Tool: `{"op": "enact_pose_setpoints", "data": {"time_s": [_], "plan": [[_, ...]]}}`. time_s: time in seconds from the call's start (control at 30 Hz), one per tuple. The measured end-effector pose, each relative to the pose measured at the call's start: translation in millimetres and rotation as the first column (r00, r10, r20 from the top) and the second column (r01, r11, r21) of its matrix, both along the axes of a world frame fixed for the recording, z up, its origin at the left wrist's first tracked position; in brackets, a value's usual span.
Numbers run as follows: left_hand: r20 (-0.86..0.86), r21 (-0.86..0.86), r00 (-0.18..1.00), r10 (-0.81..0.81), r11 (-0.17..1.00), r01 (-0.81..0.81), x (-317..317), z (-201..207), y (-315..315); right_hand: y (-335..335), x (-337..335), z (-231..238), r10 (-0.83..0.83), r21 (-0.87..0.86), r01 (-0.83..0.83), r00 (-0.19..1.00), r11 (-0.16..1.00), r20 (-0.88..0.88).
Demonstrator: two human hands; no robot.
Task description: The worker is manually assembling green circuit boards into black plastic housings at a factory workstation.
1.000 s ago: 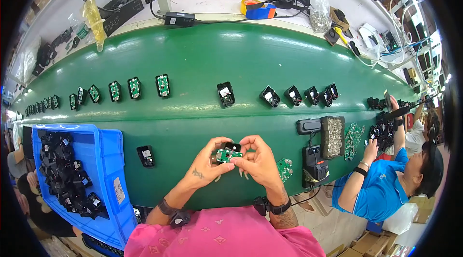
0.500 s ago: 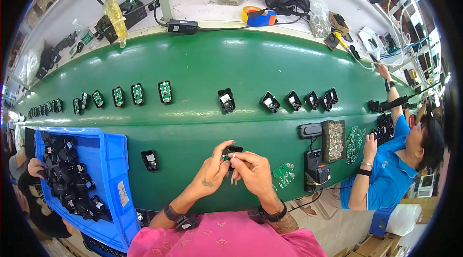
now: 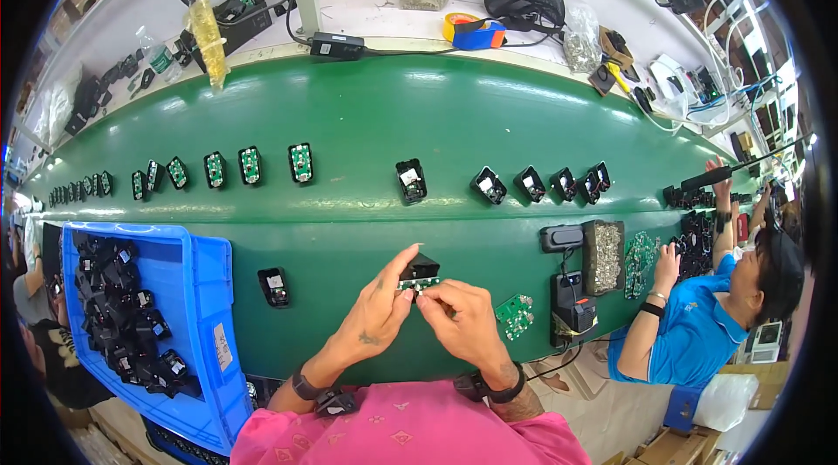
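Observation:
Above the green work surface my left hand (image 3: 375,310) grips a black plastic housing (image 3: 422,266) from its left side. A small green circuit board (image 3: 419,284) with bright parts shows along the housing's near edge. My right hand (image 3: 464,318) is closed, thumb and fingertips pinched at the board's near edge; any smaller part between them is hidden. Loose green boards (image 3: 515,315) lie to the right of this hand. Left of my hands sits one open black housing (image 3: 273,288) with a pale part inside.
A blue crate (image 3: 208,299) of black housings stands at left. Open housings (image 3: 411,181) form a far row, several with green boards (image 3: 300,164). At right are a tray of small metal parts (image 3: 603,257), a black device (image 3: 573,306) and a co-worker in blue (image 3: 690,325).
The housing has been tilted in my hands, so its black side and the board's edge now show. My right fingers have curled in more. The co-worker's far arm has lowered.

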State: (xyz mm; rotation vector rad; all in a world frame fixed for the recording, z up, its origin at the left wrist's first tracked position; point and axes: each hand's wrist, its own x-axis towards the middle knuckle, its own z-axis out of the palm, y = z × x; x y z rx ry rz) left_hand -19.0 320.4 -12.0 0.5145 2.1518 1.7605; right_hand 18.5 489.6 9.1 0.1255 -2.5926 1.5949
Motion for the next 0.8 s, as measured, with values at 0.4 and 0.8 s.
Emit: {"op": "enact_pose_setpoints", "data": {"time_s": [0.4, 0.8], "plan": [[-0.197, -0.175, 0.959, -0.203, 0.97, 0.169, 2.0, 15.2, -2.9, 17.1, -0.9, 14.9, 0.12, -0.016, -0.119, 0.975, 0.993, 0.189], [-0.449, -0.495, 0.82, -0.355, 0.863, 0.103, 7.9, 10.6, 7.9, 28.9, -2.7, 12.3, 0.117, -0.062, -0.1, 0.897, 0.993, 0.426]]}}
